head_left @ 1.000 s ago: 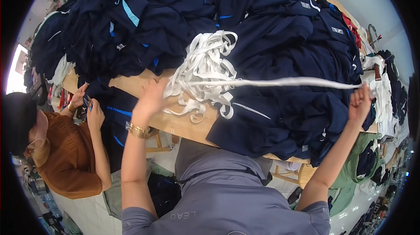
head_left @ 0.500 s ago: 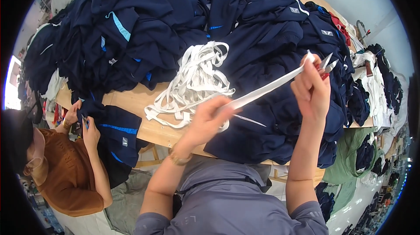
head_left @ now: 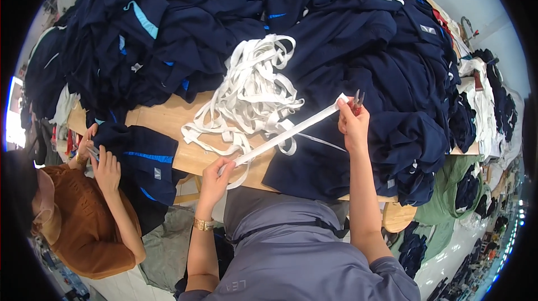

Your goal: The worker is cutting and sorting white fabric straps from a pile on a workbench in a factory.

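Observation:
A strip of flat white tape (head_left: 291, 132) is stretched between my hands, rising from left to right. My left hand (head_left: 216, 179), near the table's front edge, pinches its lower end, and a loose length hangs below the fingers. At the upper end my right hand (head_left: 353, 127) grips the tape between thumb and fingers. The same hand also holds thread snips (head_left: 358, 101) with red on the handle and the blades pointing up. Beyond the stretched strip lies a tangled heap of white tape (head_left: 252, 85); one thin tail runs right over the navy cloth.
Navy garments (head_left: 358, 49) with blue trims pile across the wooden table (head_left: 154, 124). At the left, a person in a brown top (head_left: 92, 220) handles a navy garment (head_left: 148, 158). A stool (head_left: 399, 217) and green cloth (head_left: 443, 194) stand at the right, near white garments.
My right hand has come down and left with the tape and snips. My left hand has moved down and left. The view has shifted slightly, and the person at the far edge is no longer visible.

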Demonstrator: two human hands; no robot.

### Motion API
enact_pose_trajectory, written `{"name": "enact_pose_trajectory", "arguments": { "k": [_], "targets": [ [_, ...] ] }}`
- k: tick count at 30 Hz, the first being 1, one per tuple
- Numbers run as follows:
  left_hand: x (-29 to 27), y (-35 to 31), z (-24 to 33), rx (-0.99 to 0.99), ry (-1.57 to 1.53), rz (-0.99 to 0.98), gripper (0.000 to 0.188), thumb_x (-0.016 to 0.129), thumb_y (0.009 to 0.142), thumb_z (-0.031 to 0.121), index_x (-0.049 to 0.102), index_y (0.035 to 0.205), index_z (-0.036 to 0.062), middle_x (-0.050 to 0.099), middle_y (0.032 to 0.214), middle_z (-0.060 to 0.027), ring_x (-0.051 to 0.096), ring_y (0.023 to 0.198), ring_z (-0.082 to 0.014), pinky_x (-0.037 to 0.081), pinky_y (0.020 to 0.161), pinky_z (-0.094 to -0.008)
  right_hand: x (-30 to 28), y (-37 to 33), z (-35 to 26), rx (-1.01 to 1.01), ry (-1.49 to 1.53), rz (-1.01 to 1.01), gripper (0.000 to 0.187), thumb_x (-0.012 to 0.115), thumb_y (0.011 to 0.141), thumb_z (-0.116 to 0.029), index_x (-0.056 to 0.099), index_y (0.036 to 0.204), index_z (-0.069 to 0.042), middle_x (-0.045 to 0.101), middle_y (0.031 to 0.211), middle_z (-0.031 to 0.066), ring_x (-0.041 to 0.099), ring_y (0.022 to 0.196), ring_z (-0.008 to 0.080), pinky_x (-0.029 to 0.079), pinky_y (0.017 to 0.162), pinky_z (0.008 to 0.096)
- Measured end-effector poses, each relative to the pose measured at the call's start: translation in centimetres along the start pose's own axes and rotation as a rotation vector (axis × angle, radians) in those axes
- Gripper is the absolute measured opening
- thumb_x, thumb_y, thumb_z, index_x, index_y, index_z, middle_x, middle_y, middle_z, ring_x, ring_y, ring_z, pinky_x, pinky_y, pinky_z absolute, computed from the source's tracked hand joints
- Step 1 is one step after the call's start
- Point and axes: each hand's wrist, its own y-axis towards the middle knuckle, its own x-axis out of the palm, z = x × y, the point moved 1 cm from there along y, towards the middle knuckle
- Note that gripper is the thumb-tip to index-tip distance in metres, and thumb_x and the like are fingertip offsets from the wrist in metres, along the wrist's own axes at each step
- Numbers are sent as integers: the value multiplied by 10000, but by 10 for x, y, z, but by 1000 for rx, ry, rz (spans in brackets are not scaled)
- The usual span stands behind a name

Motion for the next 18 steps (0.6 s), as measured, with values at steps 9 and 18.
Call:
{"name": "enact_pose_trajectory", "arguments": {
  "k": [9,18],
  "targets": [
    [32,-2,1,4,109,-47,230,569,863,230,597,847,2,589,661,-104,547,606,-161,422,587,-287,-18,-7,5,-66,-521,-18,196,618,837,-166,593,930,5,517,606,-1,413,468,48,325,444,201],
    [42,-20,10,-80,140,-32,221,565,862,220,601,866,1,620,717,-141,594,648,-239,438,614,-316,-1,-94,26,86,-251,-198,487,292,959,-422,573,1021,-30,403,568,-35,329,448,34,250,408,178]
  ]
}}
